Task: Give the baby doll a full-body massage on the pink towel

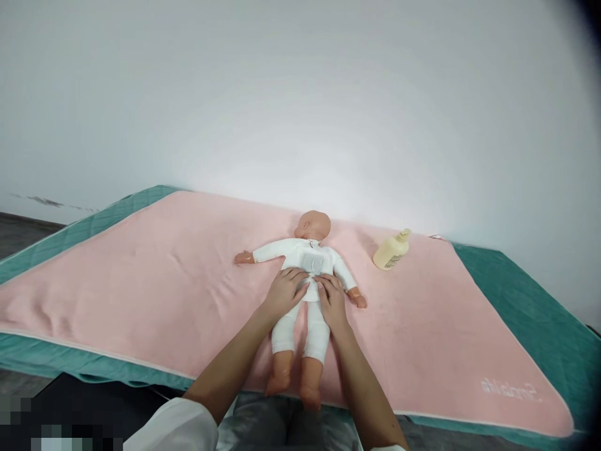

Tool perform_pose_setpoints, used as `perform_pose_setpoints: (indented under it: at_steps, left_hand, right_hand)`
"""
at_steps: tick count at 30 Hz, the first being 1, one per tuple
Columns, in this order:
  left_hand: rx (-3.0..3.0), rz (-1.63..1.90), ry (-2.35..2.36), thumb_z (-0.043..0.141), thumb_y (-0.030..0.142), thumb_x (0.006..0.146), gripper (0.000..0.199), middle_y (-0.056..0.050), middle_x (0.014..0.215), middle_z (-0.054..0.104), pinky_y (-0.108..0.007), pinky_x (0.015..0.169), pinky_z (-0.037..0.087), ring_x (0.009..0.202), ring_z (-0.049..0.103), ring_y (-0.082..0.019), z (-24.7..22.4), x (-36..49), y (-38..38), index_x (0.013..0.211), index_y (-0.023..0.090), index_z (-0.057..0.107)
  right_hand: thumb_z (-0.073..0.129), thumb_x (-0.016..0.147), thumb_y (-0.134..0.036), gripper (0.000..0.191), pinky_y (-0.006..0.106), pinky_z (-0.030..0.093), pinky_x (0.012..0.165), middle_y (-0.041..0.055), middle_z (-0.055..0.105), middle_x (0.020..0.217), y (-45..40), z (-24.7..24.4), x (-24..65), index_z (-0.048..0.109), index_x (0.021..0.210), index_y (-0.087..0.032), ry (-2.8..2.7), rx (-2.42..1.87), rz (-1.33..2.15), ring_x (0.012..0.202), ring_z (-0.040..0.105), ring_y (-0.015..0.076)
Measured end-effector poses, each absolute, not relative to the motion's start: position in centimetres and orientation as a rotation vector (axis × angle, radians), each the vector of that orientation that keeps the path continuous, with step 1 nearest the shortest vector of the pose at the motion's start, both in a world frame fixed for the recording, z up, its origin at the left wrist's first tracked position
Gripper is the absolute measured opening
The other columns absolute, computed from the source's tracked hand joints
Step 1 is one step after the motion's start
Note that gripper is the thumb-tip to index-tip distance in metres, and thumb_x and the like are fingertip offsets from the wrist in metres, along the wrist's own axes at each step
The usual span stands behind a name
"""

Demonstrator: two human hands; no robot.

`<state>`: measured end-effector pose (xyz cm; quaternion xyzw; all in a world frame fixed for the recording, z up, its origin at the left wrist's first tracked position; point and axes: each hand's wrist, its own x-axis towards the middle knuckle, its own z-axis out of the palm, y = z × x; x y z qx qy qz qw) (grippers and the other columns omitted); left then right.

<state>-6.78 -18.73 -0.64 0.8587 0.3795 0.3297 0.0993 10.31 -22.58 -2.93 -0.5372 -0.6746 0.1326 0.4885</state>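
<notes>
A baby doll (312,254) in a white top and white trousers lies on a pink blanket (413,338), its head toward the wall and turned to the left. Its arms spread out to both sides. My left hand (285,291) rests flat on the left side of the doll's lower torso, fingers extended. On the right side of the torso lies my right hand (332,299), also flat with its fingers extended. The fingertips of both hands come close together at the middle. A grey-white patch or box shows on the upper torso just beyond the fingers.
A pale yellow pump bottle (392,250) stands tilted on the blanket, right of the doll. Under the blanket is a green mattress (530,300). A white wall (300,106) rises behind it. A dark object is at the lower left.
</notes>
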Motion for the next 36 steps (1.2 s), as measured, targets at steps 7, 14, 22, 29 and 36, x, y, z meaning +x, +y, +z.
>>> perform_pose_setpoints:
  at_steps: [7, 14, 22, 29, 36]
  left_hand:
    - [2.691, 0.834, 1.173, 0.040, 0.032, 0.097, 0.031, -0.007, 0.086, 0.068, -0.039, 0.080, 0.045, 0.086, 0.060, -0.022, 1.0, -6.0, -17.6, 0.087, 0.018, 0.066]
    - [2.602, 1.112, 1.137, 0.044, 0.030, 0.096, 0.025, -0.009, 0.108, 0.063, -0.040, 0.092, 0.044, 0.104, 0.055, -0.023, 0.2, -5.9, -17.3, 0.109, 0.018, 0.062]
    - [2.580, 1.038, 1.107, 0.046, 0.032, 0.095, 0.026, -0.007, 0.111, 0.064, -0.041, 0.091, 0.045, 0.103, 0.057, -0.022, 0.6, -6.4, -16.5, 0.107, 0.021, 0.066]
    - [2.537, 1.047, 1.128, 0.045, 0.033, 0.095, 0.027, -0.007, 0.106, 0.066, -0.040, 0.089, 0.046, 0.097, 0.061, -0.021, 0.1, -6.1, -16.4, 0.101, 0.020, 0.068]
    - [2.553, 1.026, 1.197, 0.045, 0.031, 0.095, 0.027, -0.007, 0.109, 0.068, -0.040, 0.089, 0.047, 0.098, 0.063, -0.022, 0.2, -5.9, -16.3, 0.109, 0.020, 0.066]
  right_hand:
    - [0.042, 0.096, -0.028, 0.029, 0.043, 0.042, 0.097, 0.0076, 0.065, 0.102, -22.0, -3.2, 10.4, 0.070, 0.101, -0.022, -1.610, -1.303, 0.253, 0.102, 0.056, 0.0217]
    - [0.045, 0.094, -0.026, 0.028, 0.042, 0.042, 0.102, 0.0107, 0.059, 0.116, -21.3, -2.2, 10.3, 0.064, 0.113, -0.021, -1.573, -1.223, 0.191, 0.114, 0.053, 0.0223]
    - [0.046, 0.090, -0.020, 0.024, 0.040, 0.046, 0.091, 0.0065, 0.068, 0.096, -18.8, -0.8, 10.8, 0.069, 0.094, -0.021, -1.684, -1.190, 0.266, 0.099, 0.059, 0.0229]
    - [0.046, 0.088, -0.016, 0.027, 0.041, 0.047, 0.091, 0.0064, 0.068, 0.099, -19.0, -1.7, 10.6, 0.071, 0.095, -0.023, -1.696, -1.222, 0.230, 0.098, 0.059, 0.0217]
    - [0.045, 0.088, -0.017, 0.027, 0.041, 0.048, 0.092, 0.0065, 0.068, 0.098, -18.9, -1.9, 10.7, 0.071, 0.095, -0.023, -1.701, -1.230, 0.223, 0.098, 0.060, 0.0218]
